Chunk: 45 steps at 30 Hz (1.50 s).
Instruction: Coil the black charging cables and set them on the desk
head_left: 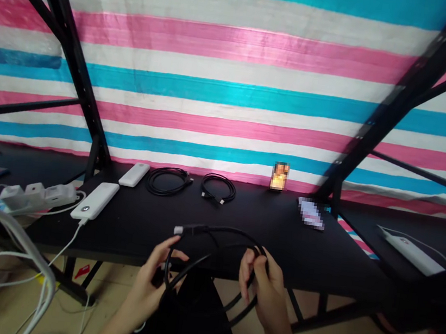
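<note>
Loose loops of a thick black cable [235,231] hang between my two hands, above the front edge of the black table. My left hand [155,270] is curled around the left side of the loops, its fingers partly spread and the cable crossing in front of them. One plug [178,230] of this cable, with a light metal tip, sticks out just above my left index finger. My right hand [269,285] grips the right side of the loops between thumb and curled fingers. Farther back lie two coiled black cables, a larger coil [168,182] and a smaller coil [219,189].
Two white power banks, a near one [95,201] with a cable plugged in and a far one [134,175], lie left. A power strip with chargers [38,195] and white cables [40,258] crowd the left. A blurred phone [311,213] lies right. Black frame posts [88,94] flank the table.
</note>
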### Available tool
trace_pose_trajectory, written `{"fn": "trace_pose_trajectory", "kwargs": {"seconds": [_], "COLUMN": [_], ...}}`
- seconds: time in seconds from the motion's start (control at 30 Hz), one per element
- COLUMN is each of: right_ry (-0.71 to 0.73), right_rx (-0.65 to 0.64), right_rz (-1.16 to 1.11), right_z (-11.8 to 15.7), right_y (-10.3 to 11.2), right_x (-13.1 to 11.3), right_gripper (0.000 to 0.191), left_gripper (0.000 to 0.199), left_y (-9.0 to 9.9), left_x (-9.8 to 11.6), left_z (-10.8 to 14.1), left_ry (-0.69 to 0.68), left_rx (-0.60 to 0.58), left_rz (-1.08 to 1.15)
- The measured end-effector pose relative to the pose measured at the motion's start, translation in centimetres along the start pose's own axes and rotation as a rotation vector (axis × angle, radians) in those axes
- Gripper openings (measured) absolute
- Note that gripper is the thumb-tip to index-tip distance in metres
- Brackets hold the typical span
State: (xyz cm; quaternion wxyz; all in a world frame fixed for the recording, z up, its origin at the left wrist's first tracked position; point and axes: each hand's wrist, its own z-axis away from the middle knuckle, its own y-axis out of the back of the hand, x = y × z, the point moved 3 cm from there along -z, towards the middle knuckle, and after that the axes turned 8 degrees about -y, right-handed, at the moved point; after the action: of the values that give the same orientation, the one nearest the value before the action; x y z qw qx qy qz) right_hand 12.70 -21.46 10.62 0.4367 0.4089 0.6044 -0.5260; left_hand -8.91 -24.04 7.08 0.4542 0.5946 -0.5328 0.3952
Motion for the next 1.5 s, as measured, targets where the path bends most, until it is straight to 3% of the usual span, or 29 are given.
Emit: {"fn": "trace_pose_trajectory", "kwargs": {"seconds": [0.1, 0.23, 0.33, 0.53, 0.67, 0.93, 1.1, 1.17, 1.33, 1.5], "right_ry": [-0.002, 0.039, 0.162, 0.326, 0.358, 0.432, 0.375, 0.339, 0.204, 0.148], "right_rx": [0.002, 0.000, -0.023, -0.169, -0.220, -0.374, -0.266, -0.285, -0.228, 0.057], "right_rz": [0.076, 0.266, 0.392, 0.617, 0.690, 0.938, 0.978, 0.964, 0.628, 0.237], "right_z": [-0.3, -0.7, -0.7, -0.1, 0.3, 0.4, 0.0, -0.3, -1.0, -1.6], "right_y": [0.8, 1.6, 1.2, -0.4, -1.7, -6.7, -7.0, -6.7, -5.3, -4.1], "right_x": [0.1, 0.4, 0.2, -0.4, -1.0, -0.2, 1.3, 1.8, 2.4, 2.6], "right_gripper": [0.038, 0.033, 0.026, 0.030, 0.026, 0.016, 0.011, 0.014, 0.026, 0.032], "left_gripper": [0.066, 0.055, 0.045, 0.018, 0.016, 0.031, 0.041, 0.044, 0.040, 0.039], "left_y": [1.0, 2.5, 3.1, 2.3, 2.9, 5.2, 5.7, 6.2, 8.0, 8.2], "left_x": [0.8, 2.3, 4.3, 8.8, 10.1, 10.1, 10.5, 10.2, 7.8, 4.0], "left_z": [0.1, 0.3, 0.9, 1.9, 2.3, 1.9, 0.8, 0.2, -1.0, -1.5], "left_ry": [0.011, 0.028, -0.060, -0.323, -0.418, -0.487, -0.419, -0.381, -0.396, -0.228], "left_rx": [0.150, 0.190, 0.279, 0.394, 0.505, 0.468, 0.469, 0.489, 0.577, 0.450], "left_rz": [0.061, 0.090, 0.010, -0.293, -0.203, 0.090, 0.373, 0.444, 0.383, 0.193]}}
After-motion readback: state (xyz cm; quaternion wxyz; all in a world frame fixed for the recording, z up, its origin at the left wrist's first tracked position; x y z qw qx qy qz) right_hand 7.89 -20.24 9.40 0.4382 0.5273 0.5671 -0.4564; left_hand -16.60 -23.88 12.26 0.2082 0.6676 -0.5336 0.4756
